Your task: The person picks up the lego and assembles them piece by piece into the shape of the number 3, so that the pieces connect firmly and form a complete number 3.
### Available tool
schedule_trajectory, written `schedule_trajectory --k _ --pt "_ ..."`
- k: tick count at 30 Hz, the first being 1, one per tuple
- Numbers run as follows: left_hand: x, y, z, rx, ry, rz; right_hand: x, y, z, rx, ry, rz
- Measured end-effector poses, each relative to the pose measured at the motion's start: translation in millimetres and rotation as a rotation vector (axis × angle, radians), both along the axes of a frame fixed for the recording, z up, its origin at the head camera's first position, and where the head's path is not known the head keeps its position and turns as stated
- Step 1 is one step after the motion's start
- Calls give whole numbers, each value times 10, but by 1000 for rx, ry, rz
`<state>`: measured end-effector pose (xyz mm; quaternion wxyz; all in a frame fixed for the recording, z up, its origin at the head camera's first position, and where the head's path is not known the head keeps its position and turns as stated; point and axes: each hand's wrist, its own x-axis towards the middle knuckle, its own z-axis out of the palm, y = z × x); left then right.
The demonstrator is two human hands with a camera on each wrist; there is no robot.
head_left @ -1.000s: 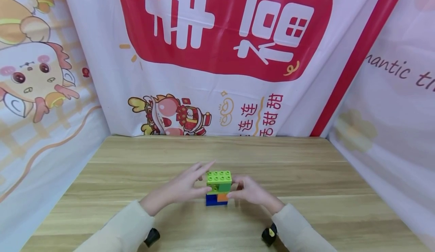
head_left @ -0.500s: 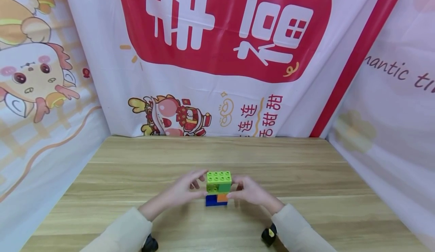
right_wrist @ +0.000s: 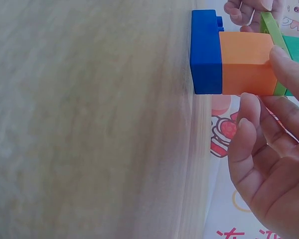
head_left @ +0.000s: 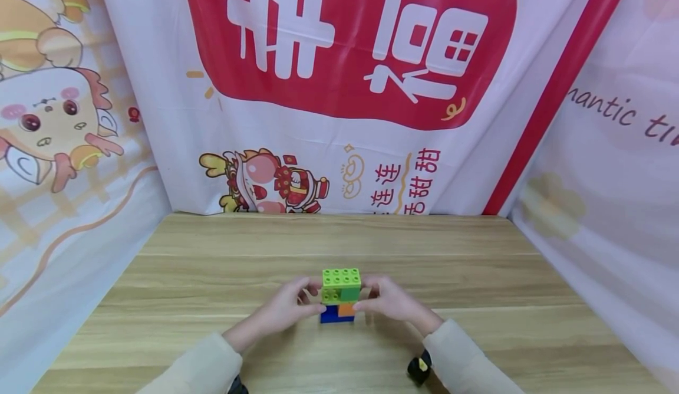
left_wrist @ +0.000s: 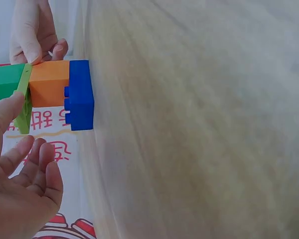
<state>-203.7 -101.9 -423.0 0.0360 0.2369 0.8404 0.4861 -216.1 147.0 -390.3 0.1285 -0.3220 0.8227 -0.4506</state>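
A small tower of toy building bricks stands on the table: a blue brick (head_left: 329, 315) at the bottom, an orange brick (left_wrist: 50, 82) on its right part, then a thin light-green brick (right_wrist: 275, 47), a green brick (head_left: 350, 294) and a studded lime brick (head_left: 341, 278) on top. My left hand (head_left: 282, 310) holds the tower's left side, its thumb against the thin light-green brick and its fingers curled behind. From the right, my right hand (head_left: 395, 301) pinches the tower, thumb by the joint between the orange and thin light-green bricks. Some fingertips are hidden behind the bricks.
The wooden table (head_left: 451, 264) carries the tower near its middle. A printed cloth (head_left: 345, 134) hangs along the back edge, with more cloth at both sides. A black object (head_left: 419, 369) shows beside the right sleeve.
My left hand has lowered its raised fingers and closed in on the tower's left side, thumb now slightly lower. The right hand and the tower have stayed in place.
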Motion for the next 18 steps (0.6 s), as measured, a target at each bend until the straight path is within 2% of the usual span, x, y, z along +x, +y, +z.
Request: schedule_trajectory --k 6,11,18 --pt "3 25 -19 60 -23 39 6 -4 12 -10 -10 -1" --pt "-2 30 -27 77 -41 51 -7 -3 -4 -8 -17 -3" --pt "-21 24 -48 39 -37 60 -166 46 -246 22 -10 -20"
